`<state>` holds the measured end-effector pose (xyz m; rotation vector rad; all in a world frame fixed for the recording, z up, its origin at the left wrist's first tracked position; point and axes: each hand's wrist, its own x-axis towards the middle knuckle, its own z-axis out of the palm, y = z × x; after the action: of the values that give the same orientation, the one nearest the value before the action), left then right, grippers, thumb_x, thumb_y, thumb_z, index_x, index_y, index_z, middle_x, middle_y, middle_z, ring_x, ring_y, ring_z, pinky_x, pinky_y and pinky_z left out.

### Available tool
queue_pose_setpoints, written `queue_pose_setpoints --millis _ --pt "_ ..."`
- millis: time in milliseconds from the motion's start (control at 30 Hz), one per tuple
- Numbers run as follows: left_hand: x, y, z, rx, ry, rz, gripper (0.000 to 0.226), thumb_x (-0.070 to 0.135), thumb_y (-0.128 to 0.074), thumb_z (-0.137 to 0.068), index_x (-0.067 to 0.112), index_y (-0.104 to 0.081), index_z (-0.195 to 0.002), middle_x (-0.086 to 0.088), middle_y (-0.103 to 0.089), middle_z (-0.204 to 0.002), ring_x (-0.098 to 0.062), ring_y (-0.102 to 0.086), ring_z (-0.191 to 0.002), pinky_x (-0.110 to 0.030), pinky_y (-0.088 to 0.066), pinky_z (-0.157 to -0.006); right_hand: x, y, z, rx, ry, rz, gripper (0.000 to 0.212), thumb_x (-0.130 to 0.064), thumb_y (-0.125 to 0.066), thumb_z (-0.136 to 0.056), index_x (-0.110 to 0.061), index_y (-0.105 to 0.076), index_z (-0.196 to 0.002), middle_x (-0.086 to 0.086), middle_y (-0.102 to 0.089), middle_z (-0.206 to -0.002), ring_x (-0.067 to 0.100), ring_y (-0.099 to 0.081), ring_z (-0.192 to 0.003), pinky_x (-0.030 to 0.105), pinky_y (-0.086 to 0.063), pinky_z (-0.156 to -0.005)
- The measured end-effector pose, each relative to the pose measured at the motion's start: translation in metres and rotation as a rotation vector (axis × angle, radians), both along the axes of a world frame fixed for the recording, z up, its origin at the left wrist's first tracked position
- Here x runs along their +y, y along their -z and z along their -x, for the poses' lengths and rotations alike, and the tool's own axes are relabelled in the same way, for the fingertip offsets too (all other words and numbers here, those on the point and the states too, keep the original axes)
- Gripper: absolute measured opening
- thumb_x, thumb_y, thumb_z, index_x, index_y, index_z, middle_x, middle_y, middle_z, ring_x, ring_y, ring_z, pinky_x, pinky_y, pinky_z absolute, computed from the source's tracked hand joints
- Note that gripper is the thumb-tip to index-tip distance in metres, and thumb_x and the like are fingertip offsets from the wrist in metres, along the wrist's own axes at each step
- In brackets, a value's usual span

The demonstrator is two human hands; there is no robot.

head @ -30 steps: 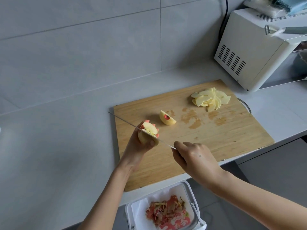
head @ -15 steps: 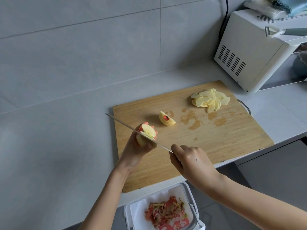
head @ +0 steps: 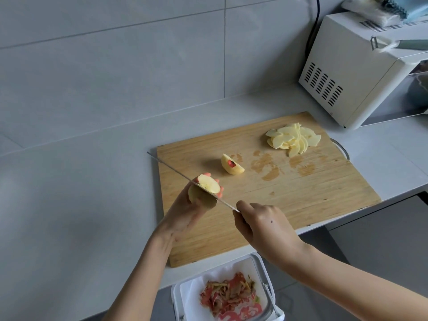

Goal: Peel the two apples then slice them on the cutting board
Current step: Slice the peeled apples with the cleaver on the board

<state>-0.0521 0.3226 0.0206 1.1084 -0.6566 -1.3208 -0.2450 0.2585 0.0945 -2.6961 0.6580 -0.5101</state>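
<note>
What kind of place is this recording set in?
Most likely a home kitchen: a grey counter against a tiled wall, a white microwave-like oven at the back right, and a wooden cutting board with apple slices. A bin of peels stands below the counter edge.

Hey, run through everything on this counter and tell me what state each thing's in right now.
Apple piece, peeled, held in the left grip.
Knife, held by the right grip, blade across the apple piece.
Cutting board, flat on the counter, juice stains on it.
Apple wedge, lying on the board, a red spot showing.
Apple slices, piled at the board's far right.
Bin, open, peels inside.
</note>
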Motion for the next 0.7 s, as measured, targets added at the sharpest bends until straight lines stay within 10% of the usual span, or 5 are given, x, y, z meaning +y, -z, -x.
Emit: queue_pose_setpoints --millis 100,200,267,467,700 --pt "0.002 -0.002 0.000 0.246 0.078 0.063 0.074 0.012 -0.077 -0.073 0.006 -0.040 -0.137 -0.021 -0.050 -0.136 -0.034 -0.050 -0.125 -0.036 -0.048 -0.099 0.003 -0.003 -0.002 0.023 -0.002 0.025 0.031 0.000 -0.073 -0.073 -0.009 -0.046 -0.061 -0.006 -0.025 -0.049 0.013 -0.019 -0.035 0.021 -0.018 -0.033" --pt "-0.006 -0.003 0.005 -0.349 -0.066 -0.084 0.059 0.013 -0.072 -0.084 0.024 -0.044 -0.134 0.001 -0.063 -0.122 -0.009 -0.060 -0.112 -0.014 -0.051 -0.079 0.004 -0.003 -0.003 0.045 0.030 0.037 0.030 -0.001 -0.076 -0.071 -0.009 -0.048 -0.061 -0.007 -0.025 -0.049 0.012 -0.019 -0.034 0.022 -0.018 -0.032" --pt "-0.009 -0.002 0.007 -0.434 -0.111 -0.099 0.067 0.022 -0.078 -0.077 0.029 -0.043 -0.134 0.008 -0.064 -0.120 -0.004 -0.059 -0.111 -0.012 -0.050 -0.076 0.004 -0.004 -0.004 0.055 0.044 0.035 0.030 -0.002 -0.076 -0.071 -0.008 -0.049 -0.061 -0.007 -0.025 -0.049 0.012 -0.019 -0.034 0.022 -0.018 -0.031" --pt "-0.001 -0.007 0.001 0.344 0.097 0.094 0.100 0.030 -0.087 -0.058 0.003 -0.035 -0.139 -0.022 -0.052 -0.133 -0.036 -0.048 -0.127 -0.036 -0.039 -0.107 0.004 -0.007 -0.009 0.085 0.021 -0.013 0.030 0.002 -0.074 -0.072 -0.009 -0.047 -0.063 -0.007 -0.024 -0.050 0.012 -0.018 -0.036 0.015 -0.004 -0.039" --pt "-0.006 -0.006 0.008 0.234 -0.058 0.010 0.049 0.018 -0.065 -0.085 0.009 -0.050 -0.131 -0.018 -0.060 -0.124 -0.032 -0.057 -0.117 -0.041 -0.039 -0.107 0.003 -0.008 -0.011 0.087 0.056 -0.080 0.027 -0.001 -0.067 -0.080 -0.010 -0.046 -0.065 -0.006 -0.028 -0.048 0.012 -0.021 -0.035 0.019 -0.012 -0.035"
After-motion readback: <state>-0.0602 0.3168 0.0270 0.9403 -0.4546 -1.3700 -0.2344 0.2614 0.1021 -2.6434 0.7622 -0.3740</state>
